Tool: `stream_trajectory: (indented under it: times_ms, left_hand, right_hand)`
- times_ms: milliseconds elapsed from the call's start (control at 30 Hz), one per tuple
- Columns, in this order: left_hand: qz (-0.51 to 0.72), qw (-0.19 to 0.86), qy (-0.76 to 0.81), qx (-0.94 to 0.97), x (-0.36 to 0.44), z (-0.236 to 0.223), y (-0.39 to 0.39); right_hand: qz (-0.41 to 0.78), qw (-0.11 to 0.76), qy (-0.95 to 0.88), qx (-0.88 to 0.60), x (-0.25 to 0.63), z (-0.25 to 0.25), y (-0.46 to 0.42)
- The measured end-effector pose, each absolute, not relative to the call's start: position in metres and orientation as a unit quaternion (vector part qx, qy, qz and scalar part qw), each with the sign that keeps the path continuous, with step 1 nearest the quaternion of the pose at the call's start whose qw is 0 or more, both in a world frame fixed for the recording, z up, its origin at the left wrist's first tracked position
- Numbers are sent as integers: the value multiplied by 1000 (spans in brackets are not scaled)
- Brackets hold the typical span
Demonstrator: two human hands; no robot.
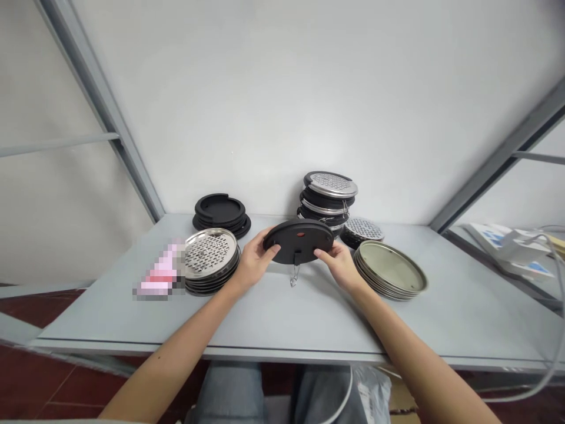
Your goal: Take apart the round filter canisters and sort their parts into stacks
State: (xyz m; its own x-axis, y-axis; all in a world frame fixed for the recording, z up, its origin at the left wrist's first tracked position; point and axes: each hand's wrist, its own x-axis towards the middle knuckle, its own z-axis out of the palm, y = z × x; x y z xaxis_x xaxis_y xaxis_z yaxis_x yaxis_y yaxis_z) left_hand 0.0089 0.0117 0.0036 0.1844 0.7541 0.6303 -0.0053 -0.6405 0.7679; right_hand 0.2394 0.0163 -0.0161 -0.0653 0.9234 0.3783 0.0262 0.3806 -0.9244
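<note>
Between my two hands a round black disc (286,244) is held up over the table, tilted so that a flat face with a small reddish spot shows. A small wire clasp (294,277) hangs below its near edge. My left hand (256,259) grips the left rim, thumb on the face. The right rim is pinched by my right hand (339,262), thumb also in front. To the left of my left hand lies a stack of shiny perforated metal discs (210,253). Beside my right hand sits a stack of olive-coloured round plates (392,268). Fingers behind the disc are hidden.
At the back stand a pile of black rings (220,209) and a taller stack of black-rimmed grater-like discs with clasps (329,191). More perforated discs (362,228) lie right of it. A blurred pink item (161,271) is at left. Grey frame posts (128,159) flank the table (273,330).
</note>
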Motion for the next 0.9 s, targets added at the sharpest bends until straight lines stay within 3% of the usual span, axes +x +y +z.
stream_trajectory:
  times_ms: [200, 367, 533, 700, 900]
  left_hand:
    - [493, 46, 322, 807, -1, 5, 7]
    - [392, 30, 276, 877, -4, 4, 7]
    - [344, 88, 260, 898, -6, -2, 13]
    - [342, 75, 258, 901, -8, -4, 17]
    - [355, 86, 270, 891, -12, 2, 17]
  right_hand:
    - [161, 569, -692, -415, 239, -6, 1]
    - [11, 495, -803, -333, 232, -11, -3]
    - [46, 451, -833, -317, 233, -8, 2]
    - [134, 400, -852, -310, 240, -1, 1]
    - [211, 414, -819, -336, 247, 5, -1]
